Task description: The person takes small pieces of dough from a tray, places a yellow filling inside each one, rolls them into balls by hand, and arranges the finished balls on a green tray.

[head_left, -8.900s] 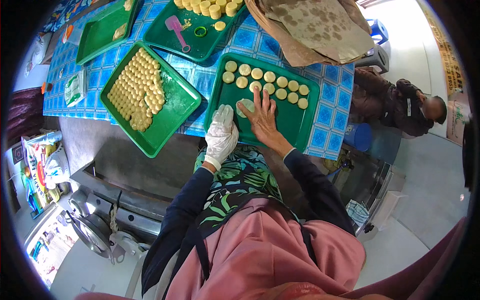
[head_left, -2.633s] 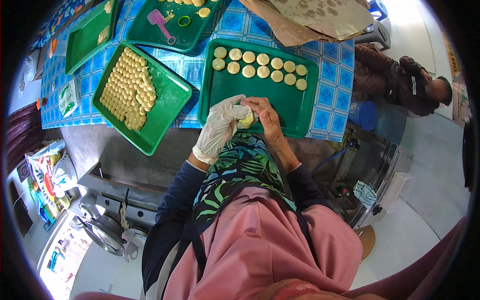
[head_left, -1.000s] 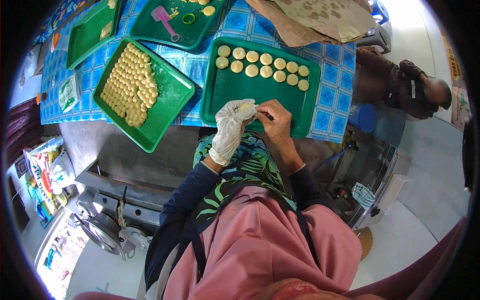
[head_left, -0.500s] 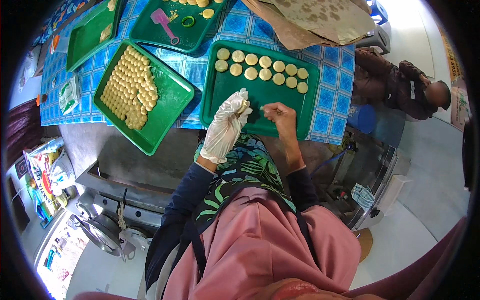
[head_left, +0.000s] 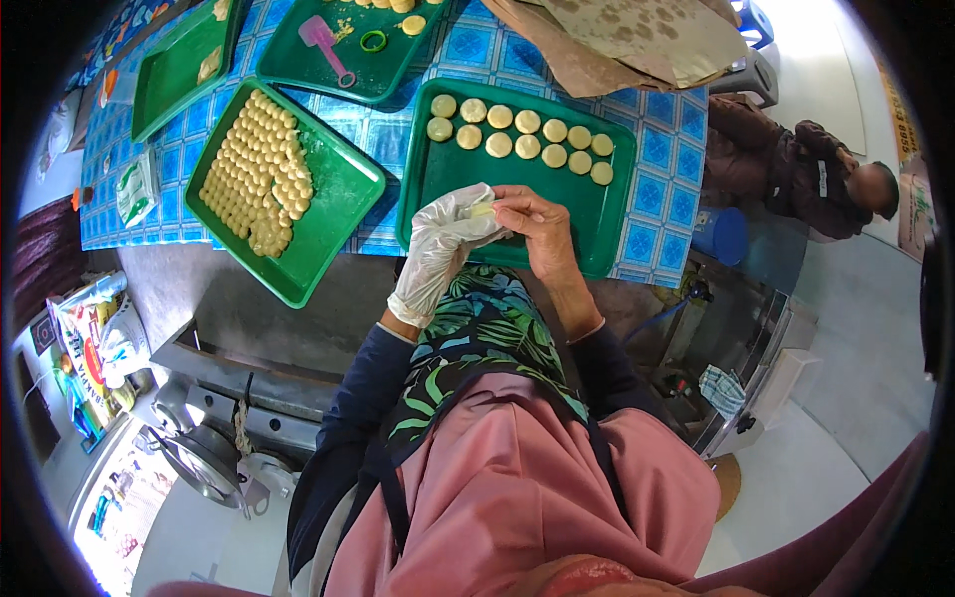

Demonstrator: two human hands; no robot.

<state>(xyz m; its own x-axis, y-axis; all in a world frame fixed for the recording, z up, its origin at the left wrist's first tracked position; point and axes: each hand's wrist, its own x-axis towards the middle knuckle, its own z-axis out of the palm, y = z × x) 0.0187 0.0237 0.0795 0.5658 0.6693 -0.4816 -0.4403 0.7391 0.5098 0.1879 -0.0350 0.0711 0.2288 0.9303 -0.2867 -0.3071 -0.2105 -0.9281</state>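
My left hand (head_left: 448, 239), in a white glove, is closed round a pale yellow piece of dough (head_left: 482, 209) above the near part of a green tray (head_left: 607, 229). My bare right hand (head_left: 537, 234) meets it there, fingertips pinched on the dough, which they partly hide. Behind both hands, two rows of flat round dough discs (head_left: 527, 144) lie in that tray. To the left, an angled green tray (head_left: 338, 229) holds several small dough balls (head_left: 254, 169) packed close together.
Farther back on the blue checked tablecloth (head_left: 657, 149) are a tray (head_left: 388, 70) with a pink scraper (head_left: 328, 50) and green ring, another green tray (head_left: 169, 90), and brown paper sheets (head_left: 637, 40). A person (head_left: 796, 179) is at the right beside a blue bucket (head_left: 721, 234).
Half a second ago my right hand was apart from the left; now it touches the dough. Earlier, my right hand was down on the tray, where a pale flattened piece lay.
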